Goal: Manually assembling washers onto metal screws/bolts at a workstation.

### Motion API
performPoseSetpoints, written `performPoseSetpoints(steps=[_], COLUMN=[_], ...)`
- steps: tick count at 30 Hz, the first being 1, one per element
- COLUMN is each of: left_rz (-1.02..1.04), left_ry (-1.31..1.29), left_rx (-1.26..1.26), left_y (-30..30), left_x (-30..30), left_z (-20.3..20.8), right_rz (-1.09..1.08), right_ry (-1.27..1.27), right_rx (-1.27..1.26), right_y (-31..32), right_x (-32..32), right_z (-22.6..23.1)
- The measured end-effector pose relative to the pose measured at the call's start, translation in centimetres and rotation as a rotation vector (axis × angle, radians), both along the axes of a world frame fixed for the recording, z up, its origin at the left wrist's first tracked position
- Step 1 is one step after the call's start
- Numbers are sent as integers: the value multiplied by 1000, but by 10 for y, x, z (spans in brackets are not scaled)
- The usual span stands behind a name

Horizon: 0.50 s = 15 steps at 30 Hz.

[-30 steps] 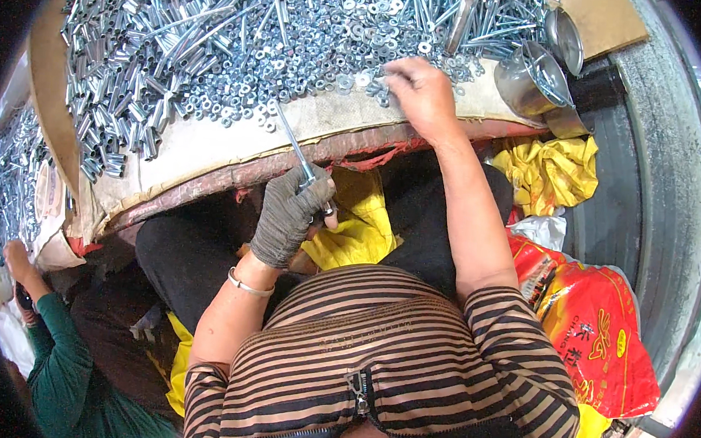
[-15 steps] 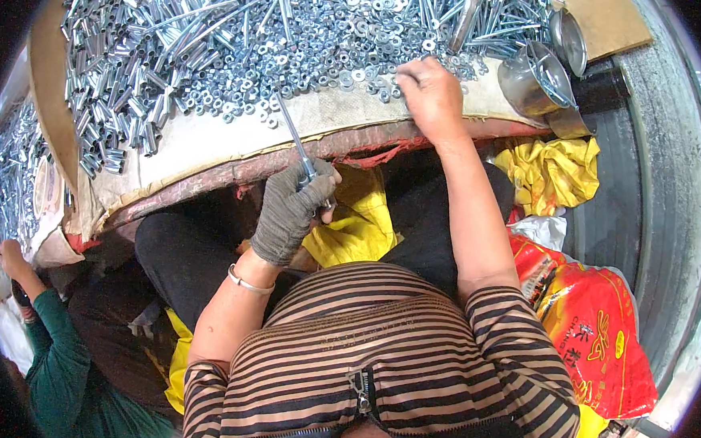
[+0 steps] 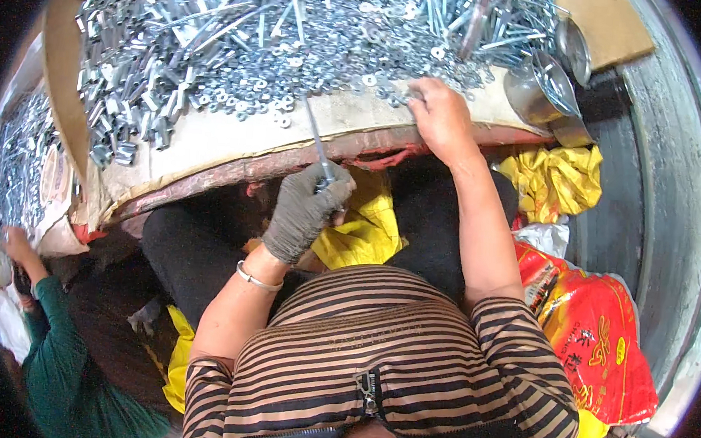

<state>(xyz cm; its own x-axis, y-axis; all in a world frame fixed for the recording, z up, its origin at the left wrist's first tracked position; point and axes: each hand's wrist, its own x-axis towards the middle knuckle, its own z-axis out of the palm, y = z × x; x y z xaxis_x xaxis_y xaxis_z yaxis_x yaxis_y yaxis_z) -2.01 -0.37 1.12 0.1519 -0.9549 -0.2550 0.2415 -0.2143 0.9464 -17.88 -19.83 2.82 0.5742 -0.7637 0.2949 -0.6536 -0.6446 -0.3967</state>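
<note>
My left hand (image 3: 307,212), in a grey fingerless-looking glove, is closed around a long thin metal bolt (image 3: 316,133). The bolt slants up and slightly left toward the front edge of the table, and a thicker sleeve-like part shows at my fingers. My bare right hand (image 3: 443,120) is at the near edge of a heap of washers and nuts (image 3: 311,68). Its fingers are curled toward the thumb, and whatever lies between them is hidden or too small to make out. Loose washers (image 3: 369,80) lie just left of these fingertips.
Metal tubes (image 3: 134,85) and long bolts (image 3: 506,40) cover the table beside the washers. At right stand a metal cup (image 3: 539,90) and a cardboard sheet (image 3: 607,26). Yellow cloth (image 3: 553,179) and a red bag (image 3: 599,347) lie below. A co-worker's green sleeve (image 3: 62,346) shows at left.
The view has shifted a little, moving the scene slightly right and down. My right hand has drawn back slightly from the heap; my left hand still grips the bolt.
</note>
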Motion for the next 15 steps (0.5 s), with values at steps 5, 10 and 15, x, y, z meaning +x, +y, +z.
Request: performPoseSetpoints(steps=[5,10,15], left_rz=[12,11,-2], left_ry=[-31,-135,-557], left_rx=[-42,-159,-183], left_y=[-1,-5,-6], left_x=[0,-3,-8], left_z=[-6,-10,-23], right_rz=[-56,84,53], right_ry=[232,258,330], right_rx=[87,-83,-192], right_y=[-8,1,-3], right_x=[6,-1,-5], right_z=[8,10,-1])
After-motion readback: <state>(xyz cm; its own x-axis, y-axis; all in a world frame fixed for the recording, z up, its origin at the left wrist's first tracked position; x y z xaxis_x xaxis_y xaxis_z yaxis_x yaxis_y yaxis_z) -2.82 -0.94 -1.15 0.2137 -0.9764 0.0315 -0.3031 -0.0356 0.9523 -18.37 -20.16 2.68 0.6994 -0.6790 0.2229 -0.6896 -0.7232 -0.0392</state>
